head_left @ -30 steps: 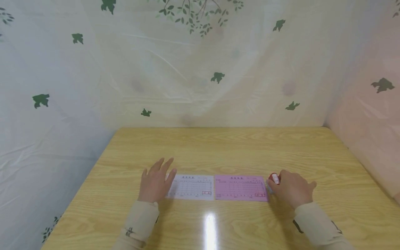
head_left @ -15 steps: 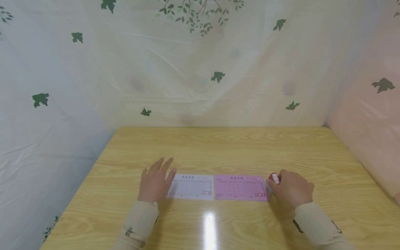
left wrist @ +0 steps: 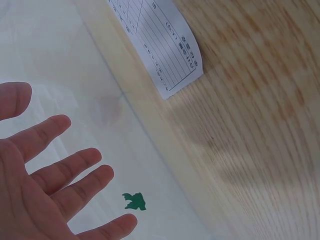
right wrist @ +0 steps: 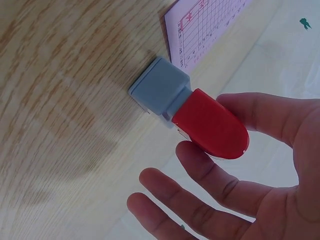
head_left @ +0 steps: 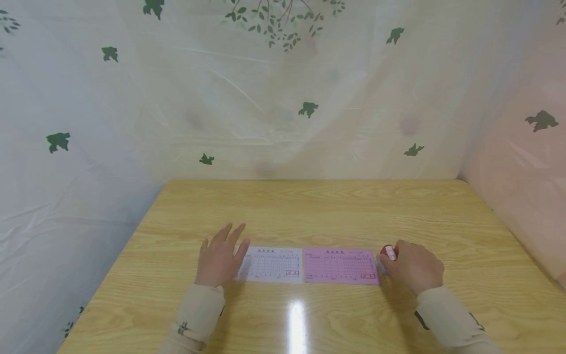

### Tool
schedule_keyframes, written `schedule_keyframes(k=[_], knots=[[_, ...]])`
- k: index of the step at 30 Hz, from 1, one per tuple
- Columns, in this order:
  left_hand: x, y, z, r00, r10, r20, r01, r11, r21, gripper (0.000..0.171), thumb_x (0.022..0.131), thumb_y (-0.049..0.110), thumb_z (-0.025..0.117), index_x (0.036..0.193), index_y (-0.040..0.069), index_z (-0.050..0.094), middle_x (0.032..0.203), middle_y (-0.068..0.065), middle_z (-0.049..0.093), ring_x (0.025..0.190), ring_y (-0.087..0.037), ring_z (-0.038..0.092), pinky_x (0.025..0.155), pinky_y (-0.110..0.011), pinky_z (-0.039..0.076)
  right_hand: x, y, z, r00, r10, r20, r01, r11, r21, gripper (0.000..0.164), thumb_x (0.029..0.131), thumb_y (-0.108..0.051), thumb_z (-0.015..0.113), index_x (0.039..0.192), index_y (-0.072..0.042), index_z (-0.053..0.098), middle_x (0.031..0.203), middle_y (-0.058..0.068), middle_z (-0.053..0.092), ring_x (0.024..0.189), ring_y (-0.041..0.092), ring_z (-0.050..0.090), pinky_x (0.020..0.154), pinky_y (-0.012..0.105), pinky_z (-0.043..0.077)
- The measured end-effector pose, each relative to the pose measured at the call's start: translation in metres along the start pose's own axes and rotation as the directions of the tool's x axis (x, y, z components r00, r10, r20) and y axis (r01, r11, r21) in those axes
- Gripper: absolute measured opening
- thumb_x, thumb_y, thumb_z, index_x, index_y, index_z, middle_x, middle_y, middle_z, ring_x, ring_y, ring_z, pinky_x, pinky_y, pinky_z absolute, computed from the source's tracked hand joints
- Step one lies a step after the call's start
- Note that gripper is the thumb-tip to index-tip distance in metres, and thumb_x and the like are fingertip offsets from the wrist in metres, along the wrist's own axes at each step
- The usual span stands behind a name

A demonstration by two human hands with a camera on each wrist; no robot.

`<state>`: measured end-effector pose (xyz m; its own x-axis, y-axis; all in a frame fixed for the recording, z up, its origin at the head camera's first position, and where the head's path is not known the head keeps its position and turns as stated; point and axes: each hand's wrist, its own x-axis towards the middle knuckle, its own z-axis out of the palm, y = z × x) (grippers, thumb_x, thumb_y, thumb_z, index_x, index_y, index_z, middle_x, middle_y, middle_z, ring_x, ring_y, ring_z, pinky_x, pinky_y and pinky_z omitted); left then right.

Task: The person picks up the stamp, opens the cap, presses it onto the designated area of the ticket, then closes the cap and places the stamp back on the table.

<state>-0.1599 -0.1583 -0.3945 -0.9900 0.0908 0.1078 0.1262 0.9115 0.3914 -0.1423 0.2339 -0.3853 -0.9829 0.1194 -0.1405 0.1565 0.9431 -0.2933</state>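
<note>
A stamp with a red rounded handle and a grey-blue base stands on the table just right of the pink slip. My right hand has thumb and index finger at either side of the handle, pinching it; the other fingers stay apart from it. The pink printed slip bears a small red boxed mark at its lower right corner. To its left lies a white printed slip with a similar red mark. My left hand, fingers spread, hovers by the white slip's left end and hides part of it.
The wood-grain table runs back to a pale curtain with printed green birds and leaves. Similar curtain hangs along the left and right sides. A bright light reflection shows on the tabletop in front of the slips.
The right hand's outer fingers have drawn in slightly from their spread a second ago. Left hand, slips and stamp look unmoved.
</note>
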Motion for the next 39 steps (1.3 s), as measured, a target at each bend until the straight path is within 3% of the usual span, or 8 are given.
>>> schedule_keyframes(k=[29, 39], knots=[[-0.001, 0.006, -0.003, 1.0, 0.006, -0.014, -0.006, 1.0, 0.015, 0.051, 0.106, 0.036, 0.048, 0.151, 0.011, 0.048, 0.155, -0.025, 0.042, 0.142, -0.044, 0.038, 0.114, -0.072, 0.023, -0.006, -0.002, -0.012, 0.999, -0.016, -0.035, 0.018, 0.999, 0.035, 0.036, 0.094, -0.038, 0.064, 0.093, -0.001, 0.063, 0.071, 0.006, 0.06, 0.062, 0.023, 0.052, 0.05, 0.034, 0.04], [-0.002, 0.01, -0.003, 0.999, 0.03, -0.026, -0.029, 0.999, 0.025, 0.05, 0.106, 0.036, 0.049, 0.15, 0.011, 0.05, 0.154, -0.024, 0.043, 0.141, -0.044, 0.04, 0.113, -0.072, 0.025, -0.009, -0.008, -0.024, 0.997, -0.021, -0.071, 0.024, 0.999, 0.038, 0.045, 0.095, -0.039, 0.064, 0.104, 0.004, 0.063, 0.073, 0.008, 0.06, 0.061, 0.023, 0.051, 0.048, 0.033, 0.04]])
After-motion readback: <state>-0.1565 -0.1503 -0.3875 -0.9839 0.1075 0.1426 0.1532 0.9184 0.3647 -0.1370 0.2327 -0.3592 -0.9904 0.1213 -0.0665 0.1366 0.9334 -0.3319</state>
